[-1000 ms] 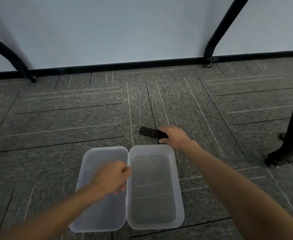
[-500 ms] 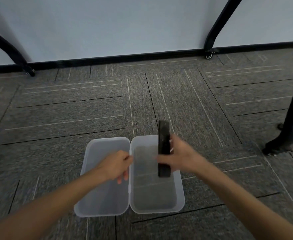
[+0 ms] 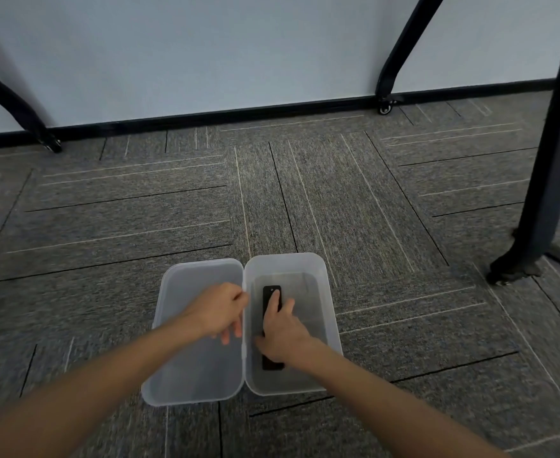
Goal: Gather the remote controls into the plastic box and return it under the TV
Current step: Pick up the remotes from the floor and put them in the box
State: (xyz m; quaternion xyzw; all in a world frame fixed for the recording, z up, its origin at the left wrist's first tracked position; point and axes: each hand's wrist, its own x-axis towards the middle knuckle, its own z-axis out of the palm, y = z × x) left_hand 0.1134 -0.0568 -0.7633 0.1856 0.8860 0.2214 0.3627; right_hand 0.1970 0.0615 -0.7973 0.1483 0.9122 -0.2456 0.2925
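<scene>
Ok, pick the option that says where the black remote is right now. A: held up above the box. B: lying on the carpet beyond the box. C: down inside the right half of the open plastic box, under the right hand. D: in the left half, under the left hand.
C: the black remote lies in the right half of the plastic box, with the right hand on it.

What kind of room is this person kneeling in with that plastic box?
Probably an office or meeting room: grey carpet tiles cover the floor, a plain pale wall meets a black skirting strip, and dark stand legs on castors rise around the plastic box.
</scene>
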